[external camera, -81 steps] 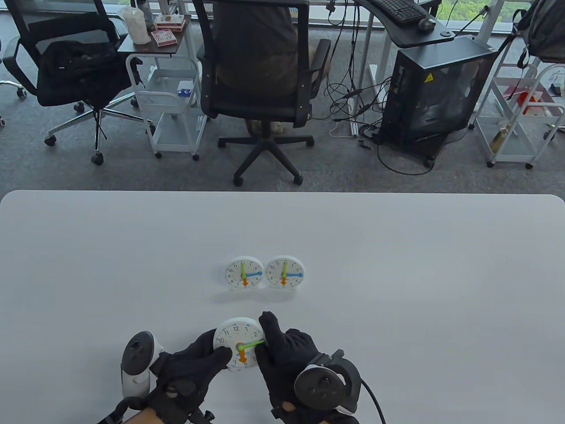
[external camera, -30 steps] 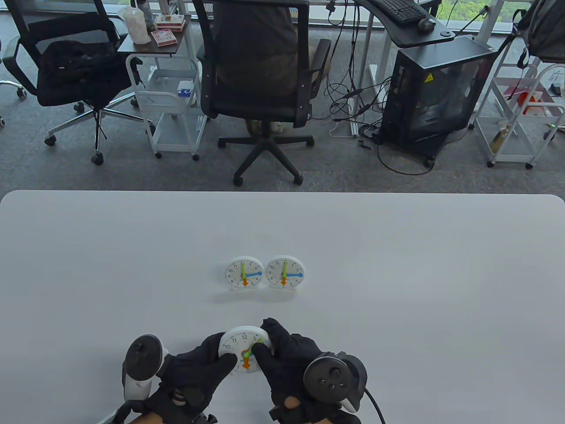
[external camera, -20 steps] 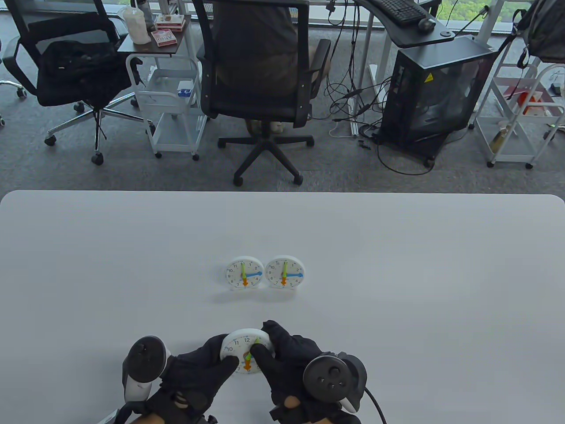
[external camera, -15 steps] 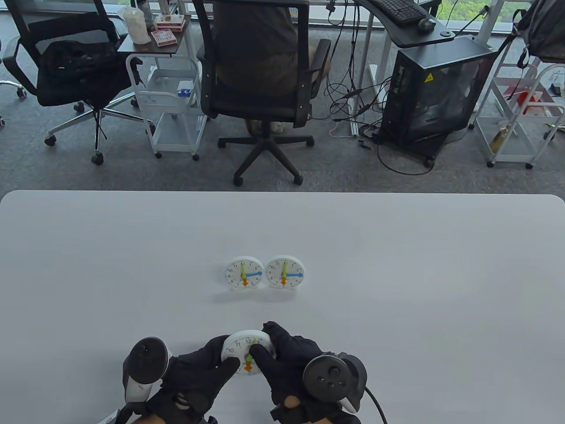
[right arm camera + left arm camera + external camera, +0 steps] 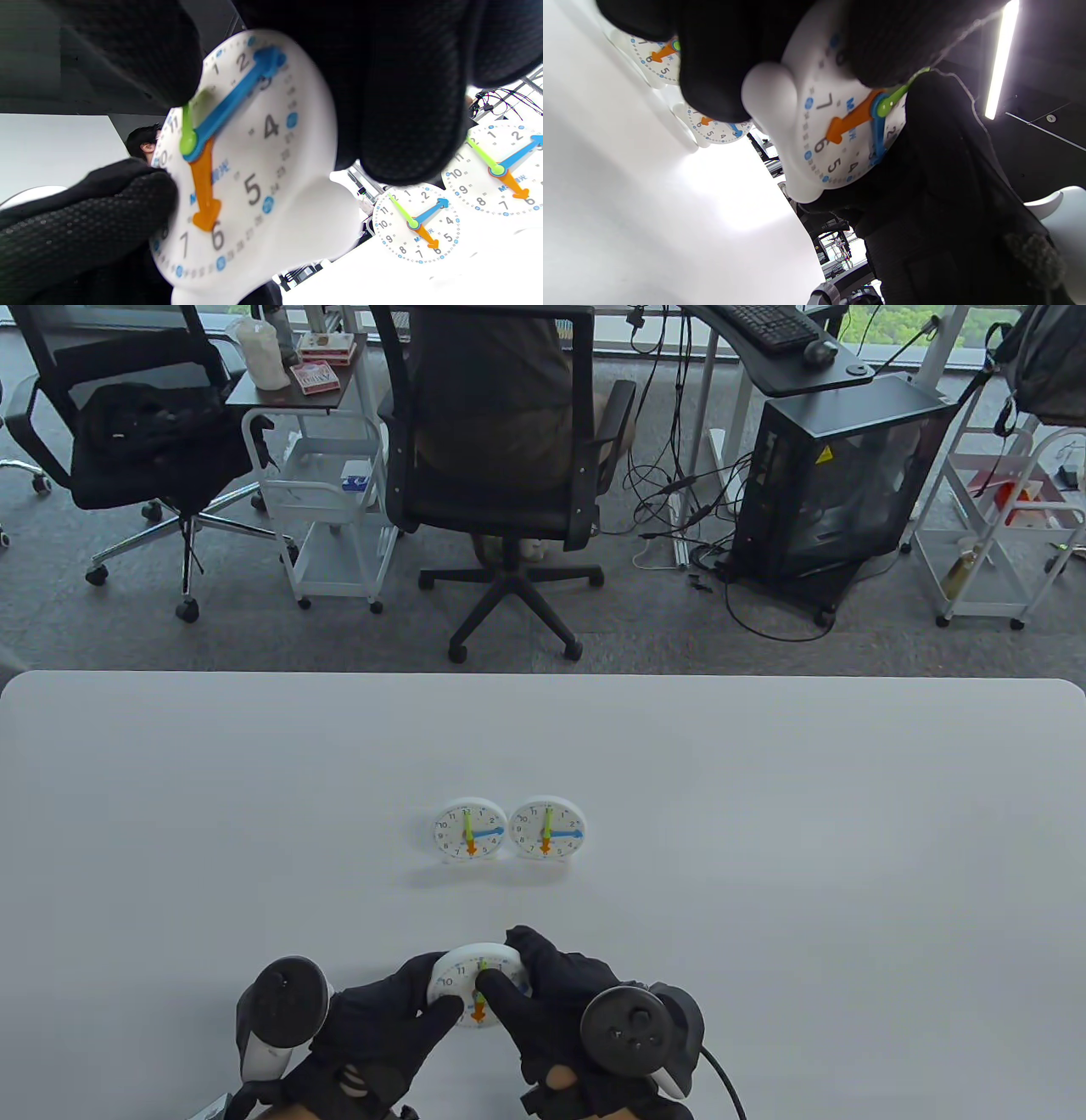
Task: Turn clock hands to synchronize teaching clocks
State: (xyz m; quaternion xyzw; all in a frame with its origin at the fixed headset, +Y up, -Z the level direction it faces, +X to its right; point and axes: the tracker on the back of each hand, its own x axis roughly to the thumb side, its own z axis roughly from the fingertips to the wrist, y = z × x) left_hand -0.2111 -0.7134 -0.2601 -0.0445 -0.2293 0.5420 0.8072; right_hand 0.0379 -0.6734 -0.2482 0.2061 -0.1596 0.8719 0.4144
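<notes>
The near teaching clock [image 5: 462, 976] is white, tilted up off the table between both hands. My left hand [image 5: 439, 986] grips its left edge. My right hand [image 5: 505, 960] holds its right edge, and one of its fingertips [image 5: 489, 982] presses on the green hand [image 5: 186, 125], which points near 12. In the right wrist view this clock [image 5: 263, 169] shows its blue hand [image 5: 237, 95] near 3 and its orange hand [image 5: 205, 190] at 6. It also shows in the left wrist view [image 5: 835, 140]. Two more clocks [image 5: 469, 831] [image 5: 547, 830] stand side by side mid-table, with green at 12, blue at 3 and orange at 6.
The white table [image 5: 764, 857] stretches wide around the clocks. Beyond its far edge stand office chairs [image 5: 501, 458], a white cart [image 5: 331, 475] and a black computer case [image 5: 831, 475].
The green hand on the near clock has swung counter-clockwise from about 3 to about 12 under my right finger. The clock and both hands have shifted slightly toward me.
</notes>
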